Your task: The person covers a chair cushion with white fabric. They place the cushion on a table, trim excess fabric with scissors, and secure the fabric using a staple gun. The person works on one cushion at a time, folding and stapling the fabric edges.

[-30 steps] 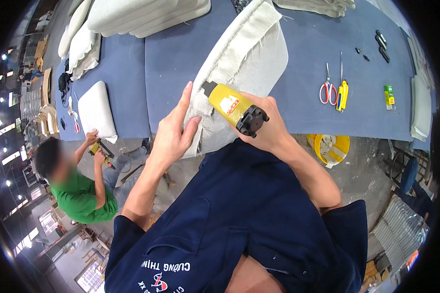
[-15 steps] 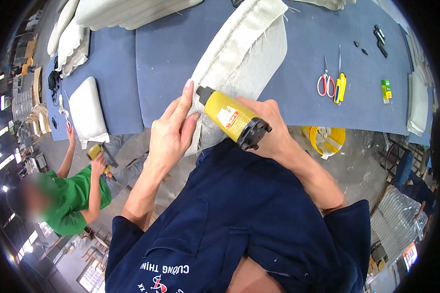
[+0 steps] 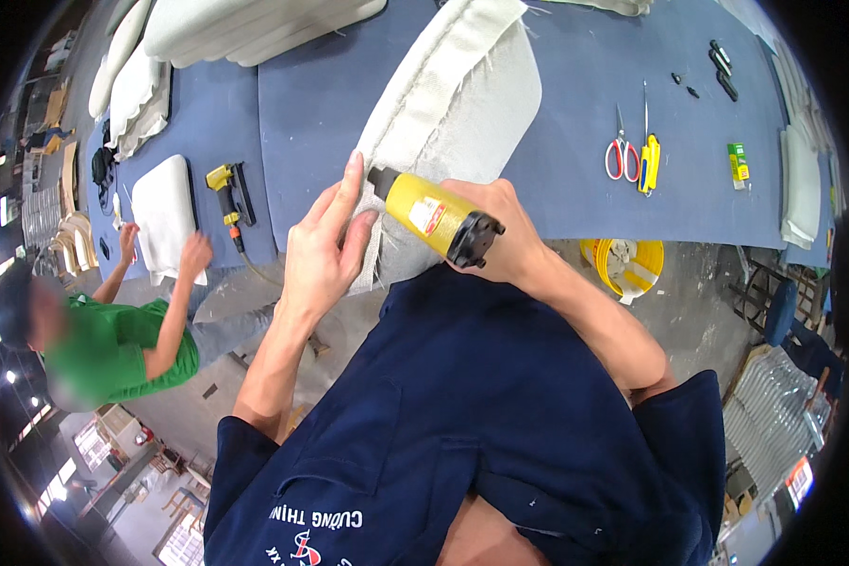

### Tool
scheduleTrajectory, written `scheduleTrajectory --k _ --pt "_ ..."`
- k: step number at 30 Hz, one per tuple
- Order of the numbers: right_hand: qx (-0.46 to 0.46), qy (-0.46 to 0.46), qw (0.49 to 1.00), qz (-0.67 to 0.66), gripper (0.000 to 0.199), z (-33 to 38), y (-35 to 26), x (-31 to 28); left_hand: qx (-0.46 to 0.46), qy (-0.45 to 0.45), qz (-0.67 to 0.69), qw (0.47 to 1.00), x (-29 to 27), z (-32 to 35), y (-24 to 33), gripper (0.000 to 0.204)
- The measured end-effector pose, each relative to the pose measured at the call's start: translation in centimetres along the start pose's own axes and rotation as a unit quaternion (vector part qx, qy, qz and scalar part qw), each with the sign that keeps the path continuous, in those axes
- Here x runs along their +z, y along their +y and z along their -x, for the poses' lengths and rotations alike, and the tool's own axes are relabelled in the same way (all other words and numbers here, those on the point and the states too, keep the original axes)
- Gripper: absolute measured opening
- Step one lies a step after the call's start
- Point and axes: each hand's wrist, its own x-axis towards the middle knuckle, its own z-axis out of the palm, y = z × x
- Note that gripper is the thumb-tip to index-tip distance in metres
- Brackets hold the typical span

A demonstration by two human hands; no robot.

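A pale seat cushion [image 3: 486, 123] with frayed fabric edges lies underside up across the near edge of the blue table, slanting away from me. At its left edge my left hand [image 3: 323, 241] grips the near part, index finger stretched along the rim and thumb on the fabric. My right hand [image 3: 502, 226] is closed round the handle of a yellow and black staple gun [image 3: 429, 212]. The gun's black nose is over the cushion's left border, close to my left fingertips. Its body hides the handle and most of my right fingers.
On the blue table [image 3: 623, 57] to the right lie red-handled scissors [image 3: 621, 158], a yellow cutter [image 3: 649, 165] and a small green-yellow box [image 3: 738, 165]. A yellow bucket [image 3: 590, 255] stands below. At left, a co-worker in green [image 3: 123, 349] handles a cushion [image 3: 163, 212] beside another staple gun [image 3: 224, 193].
The co-worker has laid their staple gun on the table and now has both hands at their cushion. My hands, staple gun and cushion keep nearly the same pose, shifted slightly left in view.
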Motion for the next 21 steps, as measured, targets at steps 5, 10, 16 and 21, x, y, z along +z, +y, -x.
scheduleTrajectory --k 5,10,16,21 --pt "0.024 0.006 0.999 -0.028 0.039 0.4 -0.9 0.4 0.05 0.036 -0.018 0.998 0.3 0.3 -1.0 0.074" --pt "0.04 0.006 0.998 -0.052 0.039 1.2 -1.8 0.9 0.099 0.065 -0.033 0.992 0.8 0.2 -1.4 0.074" --pt "0.021 0.007 1.0 -0.006 0.04 1.5 -0.2 2.1 0.029 0.022 -0.009 0.999 0.4 0.4 -0.2 0.074" --pt "0.014 0.044 0.998 -0.039 0.041 1.1 -0.6 2.4 -0.038 -0.043 0.315 0.947 -0.2 2.7 -3.2 0.087"
